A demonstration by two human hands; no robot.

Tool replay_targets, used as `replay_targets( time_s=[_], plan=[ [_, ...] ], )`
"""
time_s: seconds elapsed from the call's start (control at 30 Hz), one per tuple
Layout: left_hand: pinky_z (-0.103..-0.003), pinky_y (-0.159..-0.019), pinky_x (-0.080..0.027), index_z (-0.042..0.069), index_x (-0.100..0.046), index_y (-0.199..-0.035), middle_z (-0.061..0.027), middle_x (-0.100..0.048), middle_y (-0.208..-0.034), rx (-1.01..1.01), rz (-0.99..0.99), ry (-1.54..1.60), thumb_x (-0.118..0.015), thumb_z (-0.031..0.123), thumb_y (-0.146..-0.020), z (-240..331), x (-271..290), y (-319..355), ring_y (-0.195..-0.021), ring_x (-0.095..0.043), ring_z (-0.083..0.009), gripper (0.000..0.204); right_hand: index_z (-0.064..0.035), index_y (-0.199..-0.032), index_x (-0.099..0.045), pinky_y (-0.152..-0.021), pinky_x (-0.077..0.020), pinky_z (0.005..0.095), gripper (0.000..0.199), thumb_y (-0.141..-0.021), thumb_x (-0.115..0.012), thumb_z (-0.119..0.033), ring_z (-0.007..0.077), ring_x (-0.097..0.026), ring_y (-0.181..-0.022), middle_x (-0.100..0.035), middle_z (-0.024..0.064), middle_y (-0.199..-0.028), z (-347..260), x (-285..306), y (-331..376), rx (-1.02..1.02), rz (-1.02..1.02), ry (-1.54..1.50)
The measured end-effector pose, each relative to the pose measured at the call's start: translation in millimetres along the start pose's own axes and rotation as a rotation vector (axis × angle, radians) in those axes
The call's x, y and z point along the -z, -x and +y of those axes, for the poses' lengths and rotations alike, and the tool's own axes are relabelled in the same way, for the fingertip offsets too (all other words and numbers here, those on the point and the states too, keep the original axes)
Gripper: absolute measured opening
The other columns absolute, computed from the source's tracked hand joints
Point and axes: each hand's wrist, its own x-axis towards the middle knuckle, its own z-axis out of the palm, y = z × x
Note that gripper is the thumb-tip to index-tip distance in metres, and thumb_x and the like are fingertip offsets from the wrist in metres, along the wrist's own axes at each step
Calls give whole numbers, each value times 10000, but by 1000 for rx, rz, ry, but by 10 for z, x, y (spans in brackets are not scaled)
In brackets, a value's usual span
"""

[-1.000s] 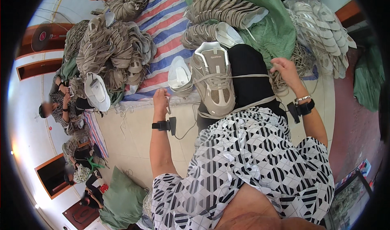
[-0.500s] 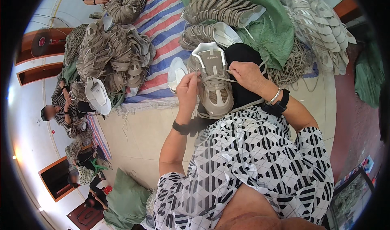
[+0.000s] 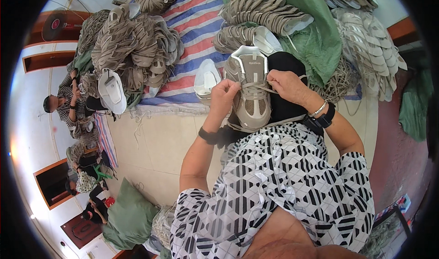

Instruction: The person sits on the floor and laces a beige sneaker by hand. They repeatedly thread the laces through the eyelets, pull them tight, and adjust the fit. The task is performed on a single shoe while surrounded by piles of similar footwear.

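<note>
Beige sneaker (image 3: pixel 250 94) on lap — left hand (image 3: pixel 224 96) at nine o'clock, right hand (image 3: pixel 288 86) at three o'clock, both pinching its lace (image 3: pixel 256 86).

A beige sneaker (image 3: pixel 250 94) rests on the person's lap, toe toward them. The left hand (image 3: pixel 225 96) and right hand (image 3: pixel 288 86) pinch its lace (image 3: pixel 261 88) across the tongue.
</note>
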Motion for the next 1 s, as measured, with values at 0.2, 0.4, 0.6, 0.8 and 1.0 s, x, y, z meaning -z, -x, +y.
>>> replay_targets(
  time_s=[0.2, 0.4, 0.6, 0.8, 1.0],
  plan=[
    [-206, -614, -403, 31, -652, -786, 20, -606, -733, 170, -65, 120, -641, 228, -892, 95, 67, -34, -689, -506, -53, 224, -3, -904, -566, -599, -489, 334, 89, -862, -506, -53, 239, -637, -633, -625, 123, -695, 36, 31, -29, -130, -49, -188],
    [-208, -617, -408, 26, -660, -763, 27, -619, -741, 161, -29, 71, -661, 227, -876, 113, 57, -55, -689, -493, -40, 231, -38, -889, -588, -644, -483, 407, 114, -863, -511, -116, 344, -617, -706, -629, 133, -737, 34, -2, -10, -139, -24, -146],
    [-364, -628, -471, 61, -612, -779, -79, -629, -770, -435, 137, -881, -651, 161, -802, 422, -188, -103, -725, -606, -246, 109, -63, -853, -593, -661, -485, 419, 81, -852, -537, -122, 340, -609, -742, -629, 121, -804, 67, 22, 26, 29, 66, 6],
    [-415, -717, -477, 102, -602, -849, -77, -617, -894, -840, -128, -987, -717, 173, -708, 830, 96, -326, -877, -574, -303, 195, -92, -788, -573, -675, -461, 345, 75, -735, -583, -144, 237, -566, -858, -554, 77, -946, 22, 208, -114, 522, 112, 441],
    [-403, -755, -480, 117, -576, -854, -25, -571, -896, -939, -592, -1254, -765, 221, -641, 1037, 189, -601, -872, -552, -264, 304, -113, -845, -565, -682, -455, 344, 81, -783, -556, -165, 228, -571, -853, -538, 49, -862, -45, 346, -314, 621, -130, 538]
  ],
)
